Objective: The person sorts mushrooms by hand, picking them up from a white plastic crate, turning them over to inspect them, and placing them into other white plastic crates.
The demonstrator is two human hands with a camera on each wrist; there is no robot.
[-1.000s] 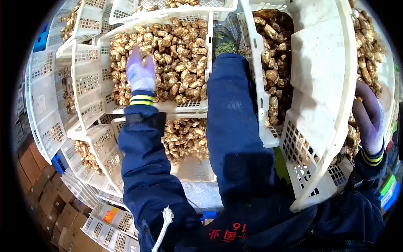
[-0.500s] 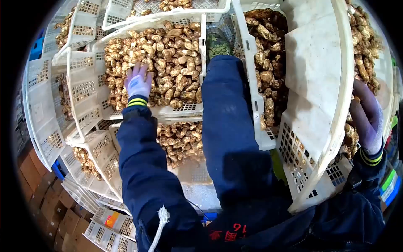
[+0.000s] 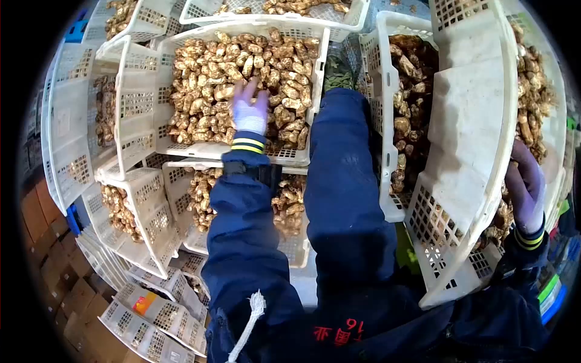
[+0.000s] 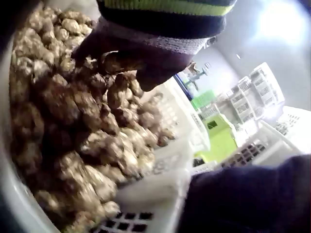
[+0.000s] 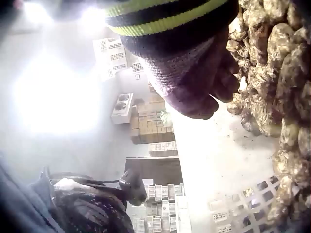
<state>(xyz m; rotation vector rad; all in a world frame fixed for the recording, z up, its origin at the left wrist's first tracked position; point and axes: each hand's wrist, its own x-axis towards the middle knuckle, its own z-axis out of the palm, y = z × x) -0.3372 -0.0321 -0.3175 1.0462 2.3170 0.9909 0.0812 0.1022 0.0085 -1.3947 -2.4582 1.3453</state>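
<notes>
In the head view my gloved left hand [image 3: 249, 112] lies with spread fingers on brown, knobbly root-like pieces [image 3: 209, 72] heaped in a white crate [image 3: 121, 109]. The left wrist view shows this hand [image 4: 141, 60] low over the heap, a piece [image 4: 116, 62] against its fingers; whether it is gripped is unclear. At the far right, my gloved right hand [image 3: 526, 190] is beside more pieces [image 3: 529, 91] in another crate. Loosely bent fingers show on that hand [image 5: 194, 87] in the right wrist view, beside the pieces [image 5: 272, 73], with no held piece visible.
A tall white crate wall [image 3: 472, 121] stands between my leg [image 3: 345, 169] and my right hand. Left of that leg is a lower crate of pieces [image 3: 203, 193]. More crates [image 3: 160, 317] and cardboard boxes [image 3: 78, 299] are at the lower left.
My left hand has moved right across the heap, from its left part toward the middle. The head view has shifted a little. My right hand stays beside the same pieces.
</notes>
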